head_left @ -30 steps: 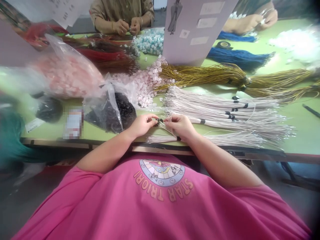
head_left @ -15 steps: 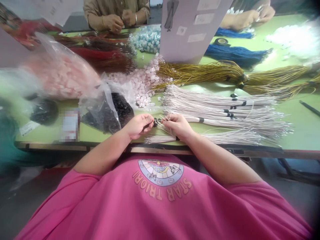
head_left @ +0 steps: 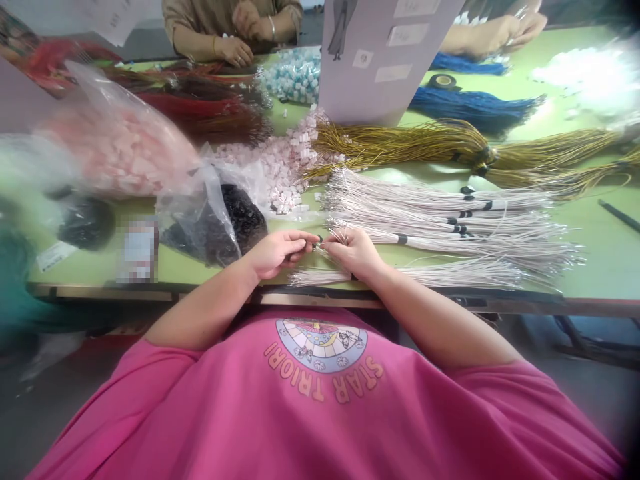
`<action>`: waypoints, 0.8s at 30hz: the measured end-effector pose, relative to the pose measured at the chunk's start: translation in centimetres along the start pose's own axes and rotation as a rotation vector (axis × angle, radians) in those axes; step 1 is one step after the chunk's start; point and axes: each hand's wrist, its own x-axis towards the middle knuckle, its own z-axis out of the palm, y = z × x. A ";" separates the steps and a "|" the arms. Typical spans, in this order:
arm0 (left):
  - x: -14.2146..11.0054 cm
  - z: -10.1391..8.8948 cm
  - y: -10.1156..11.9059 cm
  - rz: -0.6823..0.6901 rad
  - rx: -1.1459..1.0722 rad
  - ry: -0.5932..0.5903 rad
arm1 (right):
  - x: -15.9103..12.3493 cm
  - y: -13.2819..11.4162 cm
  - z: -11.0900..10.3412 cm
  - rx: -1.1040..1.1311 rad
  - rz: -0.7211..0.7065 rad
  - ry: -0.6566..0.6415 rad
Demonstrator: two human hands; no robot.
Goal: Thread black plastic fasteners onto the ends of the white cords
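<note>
My left hand (head_left: pixel 285 253) is closed, thumb and forefinger pinching a small black connector housing (head_left: pixel 316 245). Facing it, my right hand (head_left: pixel 354 253) is closed on thin white wires (head_left: pixel 339 235), their ends pointing towards the black piece. Fingertips of both hands nearly meet just above the table's front edge. Whether a wire end sits inside the housing is too small to tell. Taped bundles of white wire (head_left: pixel 430 223) lie beside and beyond my right hand. An open clear bag of black housings (head_left: pixel 243 217) rests beyond my left hand.
Pale pink housings (head_left: pixel 287 180) are heaped behind the bag, beside a large pink-filled bag (head_left: pixel 125 147). Yellow wires (head_left: pixel 410 147) and blue wires (head_left: pixel 475 110) lie farther back. A lilac partition (head_left: pixel 375 87) stands upright. Co-workers' hands (head_left: pixel 235 50) show across the table.
My left forefinger has stretched forward over the black housing, which has turned between the fingertips. My right hand stays almost in place. The co-worker's hands opposite have moved apart.
</note>
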 end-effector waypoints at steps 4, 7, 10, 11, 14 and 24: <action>0.1 0.1 -0.1 0.032 0.006 0.068 | 0.0 0.1 0.0 -0.059 -0.064 0.002; 0.1 0.0 0.0 0.052 0.019 0.079 | 0.0 0.1 0.1 -0.083 -0.053 -0.010; 0.0 -0.2 0.1 0.051 -0.021 0.080 | 0.0 -0.1 0.1 -0.094 -0.039 -0.014; 0.0 -0.2 0.1 0.047 -0.036 0.081 | 0.0 -0.1 0.1 -0.093 -0.029 -0.012; 0.1 -0.2 0.3 0.019 -0.027 0.104 | 0.0 -0.1 0.1 -0.091 0.003 0.001; 0.4 0.2 0.2 0.062 -0.014 0.143 | 0.2 0.3 0.1 -0.126 -0.028 -0.008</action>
